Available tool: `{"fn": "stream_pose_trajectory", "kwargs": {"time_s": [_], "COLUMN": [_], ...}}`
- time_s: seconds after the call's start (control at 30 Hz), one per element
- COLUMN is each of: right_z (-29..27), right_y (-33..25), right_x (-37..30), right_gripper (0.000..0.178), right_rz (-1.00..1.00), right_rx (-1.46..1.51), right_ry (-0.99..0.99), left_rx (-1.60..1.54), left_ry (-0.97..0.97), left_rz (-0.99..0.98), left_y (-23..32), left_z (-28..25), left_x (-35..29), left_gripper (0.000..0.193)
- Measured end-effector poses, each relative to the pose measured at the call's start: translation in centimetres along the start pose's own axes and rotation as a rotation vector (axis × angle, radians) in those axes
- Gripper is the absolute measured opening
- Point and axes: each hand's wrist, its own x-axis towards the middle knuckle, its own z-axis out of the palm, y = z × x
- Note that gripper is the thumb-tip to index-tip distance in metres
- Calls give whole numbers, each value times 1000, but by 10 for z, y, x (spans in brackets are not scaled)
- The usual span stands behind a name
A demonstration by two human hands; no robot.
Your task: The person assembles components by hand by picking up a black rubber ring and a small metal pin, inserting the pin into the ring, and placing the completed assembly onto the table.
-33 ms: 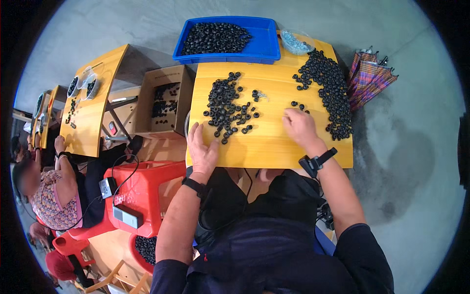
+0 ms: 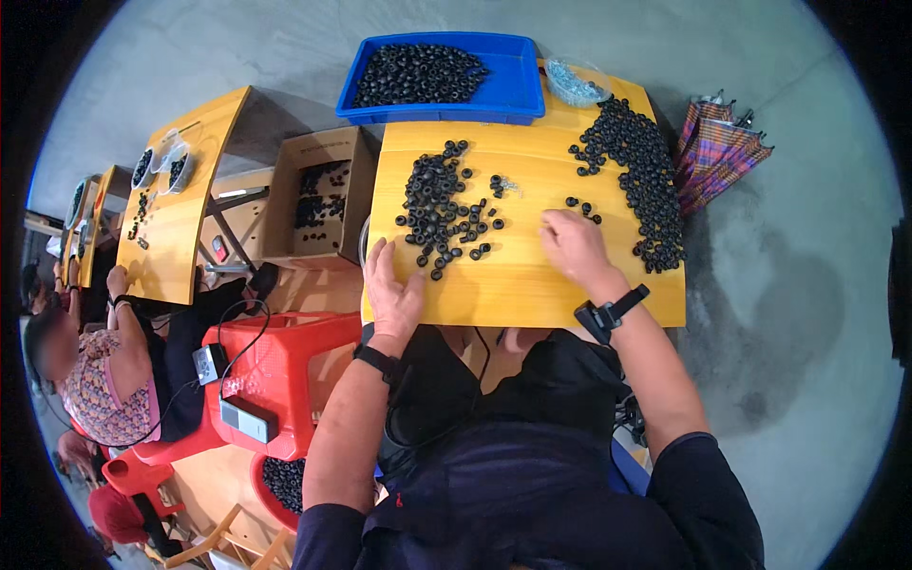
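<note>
At the left edge of the yellow wooden table (image 2: pixel 532 294), my left hand (image 2: pixel 392 293) rests with fingers apart and nothing in it. Just beyond its fingertips lies a loose pile of small black ring-shaped parts (image 2: pixel 435 195), with several strays to its right. My right hand (image 2: pixel 575 249) is over the middle right of the table, its fingers curled together; anything in them is hidden. A few black rings (image 2: pixel 585 206) lie just beyond that hand. Farther off, small pale bits (image 2: pixel 511 186) sit beside a couple of black rings. A long heap of black rings (image 2: pixel 646 180) runs along the right edge.
A blue tray (image 2: pixel 518 85) with black rings and a clear bowl (image 2: pixel 575 85) of small pale-blue pieces stand at the table's far end. An open cardboard box (image 2: pixel 332 242) and a red stool (image 2: pixel 285 351) are on the left. A plaid umbrella (image 2: pixel 717 152) is at right; a person (image 2: pixel 104 380) sits left.
My right hand has shifted slightly to the left, still curled. My left hand stays where it was.
</note>
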Motion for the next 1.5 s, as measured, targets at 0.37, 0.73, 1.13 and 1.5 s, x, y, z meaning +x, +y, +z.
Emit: {"fn": "stream_pose_trajectory", "kwargs": {"time_s": [0.37,0.73,1.13,1.5], "right_z": [29,-9,-5,29], "right_y": [-35,-76,-85,-5], "right_x": [26,-7,-9,51], "right_gripper": [19,20,27,29], "right_rz": [-19,715,772,413], "right_rx": [82,1511,1620,34], "right_ry": [-222,-603,-807,-172], "left_rx": [-177,-596,-715,-744], "left_ry": [-22,-484,-537,-550], "left_rz": [-103,-63,-172,-380], "left_y": [2,89,90,81], "left_z": [-4,-24,-32,-23], "left_x": [0,-9,-11,-22], "left_gripper": [52,31,22,21]}}
